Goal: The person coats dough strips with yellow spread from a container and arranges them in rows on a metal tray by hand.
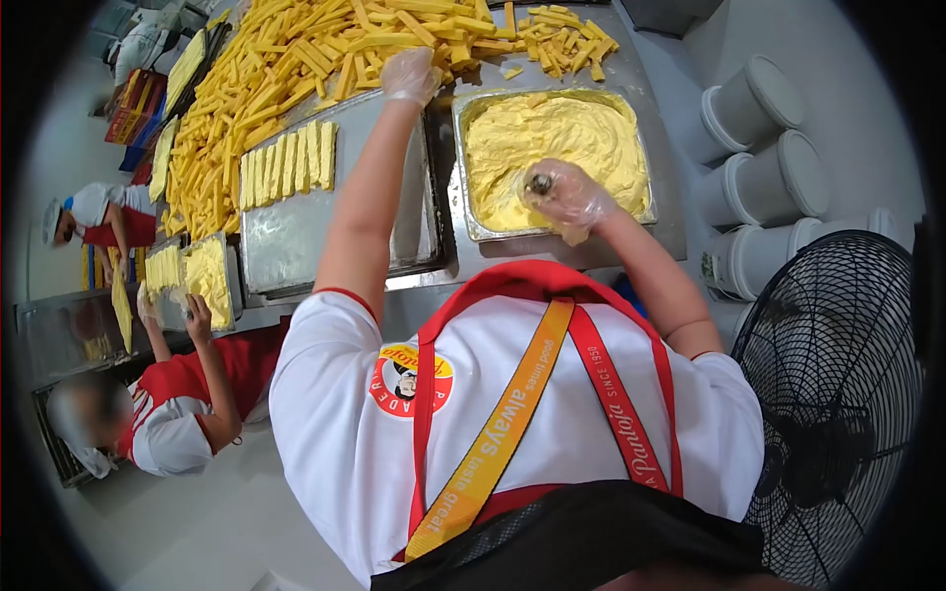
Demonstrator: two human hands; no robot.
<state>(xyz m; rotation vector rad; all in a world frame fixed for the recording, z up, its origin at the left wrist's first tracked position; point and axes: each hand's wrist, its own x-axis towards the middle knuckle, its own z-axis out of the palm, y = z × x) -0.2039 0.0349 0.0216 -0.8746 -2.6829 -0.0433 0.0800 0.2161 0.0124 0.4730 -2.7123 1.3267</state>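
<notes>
My left hand (412, 77), in a clear plastic glove, is at the near edge of a big pile of yellow cake sticks (286, 54). Its fingertips are hidden among the sticks, so I cannot tell whether it grips one. My right hand (574, 200), gloved too, is closed around the handle of a tool (540, 184) whose working end is hidden. That hand is over a metal pan (471, 231) filled with pale yellow cream (552, 123). Left of the pan, a metal tray (315, 231) bears a row of cream-coated sticks (288, 165) at its far left corner.
A smaller heap of sticks (567, 39) lies behind the pan. White buckets (749, 182) stand to the right, with a large black fan (828, 394) nearer me. On the left, a co-worker (187, 394) works at another cream pan (209, 281); another person (108, 212) stands beyond.
</notes>
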